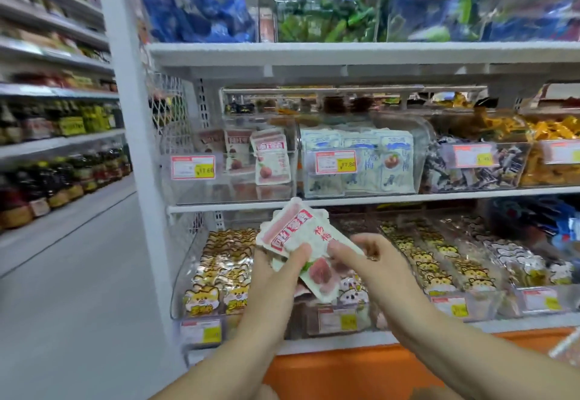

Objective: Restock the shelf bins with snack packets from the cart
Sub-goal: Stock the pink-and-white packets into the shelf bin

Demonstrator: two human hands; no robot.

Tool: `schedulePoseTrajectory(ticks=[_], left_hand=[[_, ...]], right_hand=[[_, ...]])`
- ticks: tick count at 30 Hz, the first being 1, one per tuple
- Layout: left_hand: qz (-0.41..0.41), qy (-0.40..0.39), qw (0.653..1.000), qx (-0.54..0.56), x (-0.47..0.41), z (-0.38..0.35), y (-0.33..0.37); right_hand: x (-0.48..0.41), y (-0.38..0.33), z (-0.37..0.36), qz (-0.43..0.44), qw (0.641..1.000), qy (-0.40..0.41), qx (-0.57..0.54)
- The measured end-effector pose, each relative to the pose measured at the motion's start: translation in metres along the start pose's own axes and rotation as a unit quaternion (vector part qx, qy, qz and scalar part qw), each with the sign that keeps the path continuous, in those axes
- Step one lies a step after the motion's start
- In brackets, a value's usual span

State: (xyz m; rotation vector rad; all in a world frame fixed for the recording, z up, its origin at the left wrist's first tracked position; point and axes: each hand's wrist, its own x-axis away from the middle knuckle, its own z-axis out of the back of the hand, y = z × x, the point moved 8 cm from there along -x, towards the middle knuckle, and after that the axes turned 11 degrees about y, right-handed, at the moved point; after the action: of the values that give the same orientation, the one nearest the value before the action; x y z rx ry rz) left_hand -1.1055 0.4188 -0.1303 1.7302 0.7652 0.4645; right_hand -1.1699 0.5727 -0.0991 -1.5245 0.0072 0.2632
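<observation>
Three white shelves (345, 54) carry clear bins of snacks. One middle-shelf bin (201, 189) holds a few pink-and-white packets like those in hand. Lower, in front of the cat-printed packs (219, 274), the left hand (279, 271) grips a fanned stack of snack packets (298, 233), and the right hand (367, 255) pinches its lower edge.

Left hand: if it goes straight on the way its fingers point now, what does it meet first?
Probably the white front edge of the middle shelf, just above the pink packets that the left hand grips. Depth is unclear, so it could fall short.
</observation>
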Motion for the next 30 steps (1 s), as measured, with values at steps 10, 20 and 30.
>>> schedulePoseTrajectory(ticks=[10,20,30], left_hand=[[-0.201,-0.003,0.974,-0.102,-0.011,0.032,0.091],[-0.229,-0.096,0.938,-0.242,-0.093,0.014,0.212],[-0.235,-0.122,0.896,-0.356,-0.228,0.015,0.223]], right_hand=[[-0.021,-0.068,-0.100,0.060,0.980,-0.182,-0.056],[-0.082,-0.173,-0.154,0.116,0.965,-0.205,-0.114],[-0.220,-0.181,-0.215,0.157,0.964,-0.186,0.106]])
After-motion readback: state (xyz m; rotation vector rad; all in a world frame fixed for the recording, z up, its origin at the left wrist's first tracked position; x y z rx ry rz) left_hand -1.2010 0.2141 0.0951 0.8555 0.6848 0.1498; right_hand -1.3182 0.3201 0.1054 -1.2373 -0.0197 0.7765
